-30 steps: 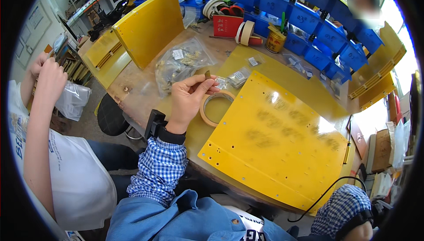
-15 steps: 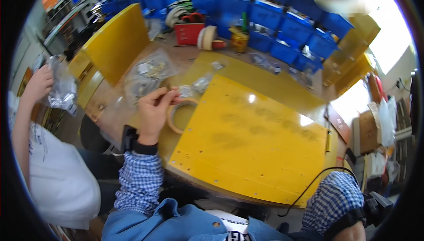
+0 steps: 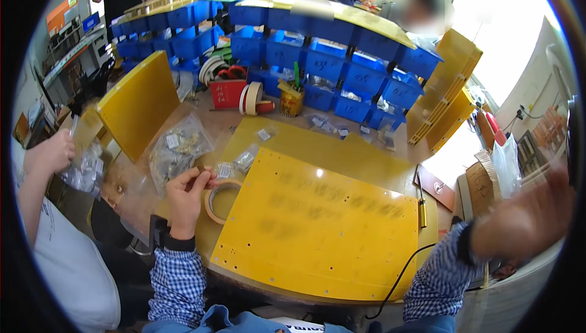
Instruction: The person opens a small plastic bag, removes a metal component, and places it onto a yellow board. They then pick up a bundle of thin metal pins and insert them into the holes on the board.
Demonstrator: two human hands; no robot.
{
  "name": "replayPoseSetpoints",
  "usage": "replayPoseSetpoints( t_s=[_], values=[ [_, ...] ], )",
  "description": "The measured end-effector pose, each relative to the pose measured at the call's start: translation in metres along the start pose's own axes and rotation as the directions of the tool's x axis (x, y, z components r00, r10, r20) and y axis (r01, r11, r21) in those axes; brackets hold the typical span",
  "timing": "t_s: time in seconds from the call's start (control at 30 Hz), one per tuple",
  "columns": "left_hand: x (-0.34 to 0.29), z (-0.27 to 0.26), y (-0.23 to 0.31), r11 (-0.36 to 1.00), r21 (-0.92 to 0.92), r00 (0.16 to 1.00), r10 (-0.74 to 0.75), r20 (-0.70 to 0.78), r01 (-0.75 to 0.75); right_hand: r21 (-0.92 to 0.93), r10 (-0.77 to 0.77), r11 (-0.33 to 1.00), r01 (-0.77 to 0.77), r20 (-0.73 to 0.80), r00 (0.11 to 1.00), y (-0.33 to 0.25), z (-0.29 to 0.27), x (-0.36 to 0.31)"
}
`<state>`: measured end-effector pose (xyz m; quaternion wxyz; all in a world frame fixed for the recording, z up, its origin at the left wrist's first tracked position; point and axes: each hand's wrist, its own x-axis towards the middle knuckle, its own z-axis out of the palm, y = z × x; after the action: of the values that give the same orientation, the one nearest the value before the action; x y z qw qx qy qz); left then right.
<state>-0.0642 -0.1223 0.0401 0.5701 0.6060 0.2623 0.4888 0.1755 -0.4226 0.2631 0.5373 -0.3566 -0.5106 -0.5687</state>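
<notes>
A large yellow board (image 3: 305, 229) with small holes and dark smudges lies flat on the table. Beside its left edge, my left hand (image 3: 186, 199) is closed in a pinch; whatever sits between thumb and fingertips is too small to make out. A roll of tan tape (image 3: 215, 212) lies just behind those fingers. Small clear packets (image 3: 244, 161) and a larger clear bag of small parts (image 3: 177, 144) lie past the hand. My right hand (image 3: 519, 223) is raised off the board's right side, smeared by motion, and its fingers cannot be read.
Blue bins (image 3: 323, 58) stand stacked along the back. In front of them are a red box (image 3: 228, 94), white tape rolls (image 3: 250, 98) and a tin of pens (image 3: 291, 100). A black cable (image 3: 397, 287) crosses the board's right corner. At left, another person's hand (image 3: 58, 150) holds a clear bag.
The view has tilted up, showing more of the room. My right hand has risen into sight at the right. My left hand keeps its pinch beside the tape roll.
</notes>
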Motion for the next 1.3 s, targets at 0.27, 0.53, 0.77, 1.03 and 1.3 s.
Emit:
replayPoseSetpoints(
  t_s=[0.27,0.53,0.77,1.03,1.3],
  values=[
    [-0.008,-0.007,0.003,0.991,-0.064,0.987,-0.125,-0.105,0.119,0.023,-0.032,0.999,0.043,0.977,0.211,0.021,0.054,-0.077],
    [-0.002,0.050,0.117,0.890,0.171,0.690,0.193,0.697,-0.422,0.225,0.109,0.781,-0.582,0.870,0.482,-0.064,0.072,-0.097],
    [0.004,0.087,0.148,0.852,0.171,0.594,0.187,0.782,-0.494,0.328,0.287,0.750,-0.574,0.621,0.729,-0.072,0.070,-0.097],
    [0.000,0.100,0.127,0.908,0.116,0.613,0.174,0.771,-0.403,0.340,0.229,0.774,-0.533,0.635,0.738,-0.057,0.057,-0.111],
    [-0.016,0.074,0.114,0.939,0.128,0.629,0.110,0.770,-0.320,0.311,0.256,0.755,-0.577,0.670,0.696,-0.076,0.069,-0.123]
  ],
)
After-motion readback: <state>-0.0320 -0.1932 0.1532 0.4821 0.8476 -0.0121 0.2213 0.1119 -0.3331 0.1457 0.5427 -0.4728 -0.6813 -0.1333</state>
